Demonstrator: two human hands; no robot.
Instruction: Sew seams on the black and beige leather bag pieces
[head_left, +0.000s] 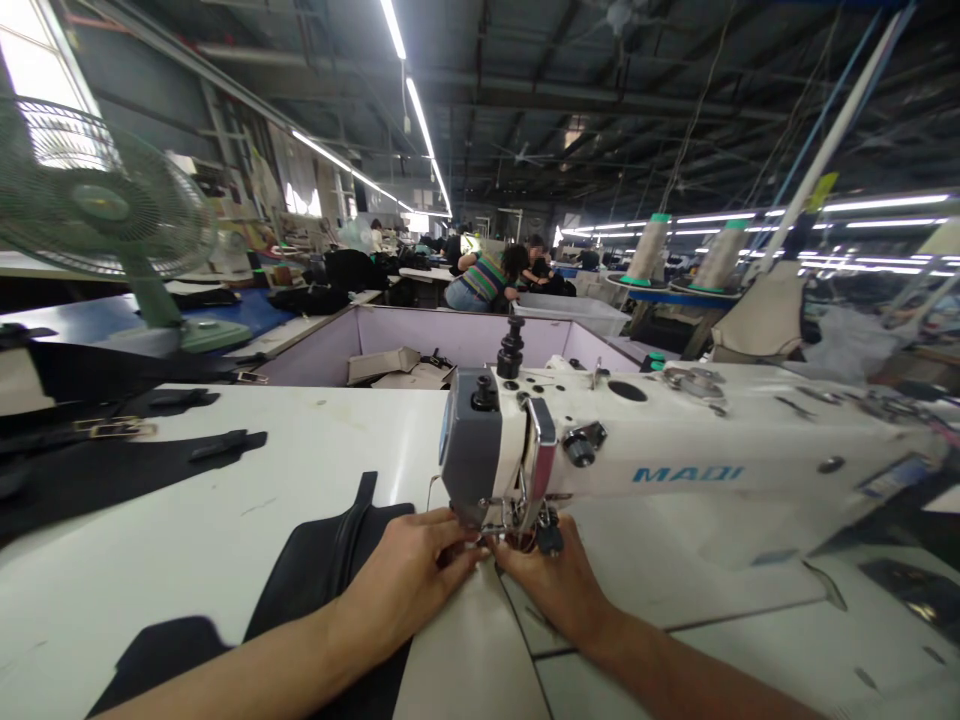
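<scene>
A white sewing machine (675, 440) marked MAQI stands on the white table (187, 520). My left hand (409, 580) rests on a black fabric piece (322, 570) and its fingers reach under the machine head, right at the needle area (510, 525). My right hand (555, 580) lies on the table on the other side of the needle, fingertips almost touching the left hand's. What the fingertips pinch is too small to make out.
More black pieces with metal buckles (112, 430) lie at the table's left. A green fan (112, 220) stands at the far left. A lilac bin (450, 340) with cardboard sits behind the table. Thread cones (649, 250) rise at the right. People work at distant tables (487, 275).
</scene>
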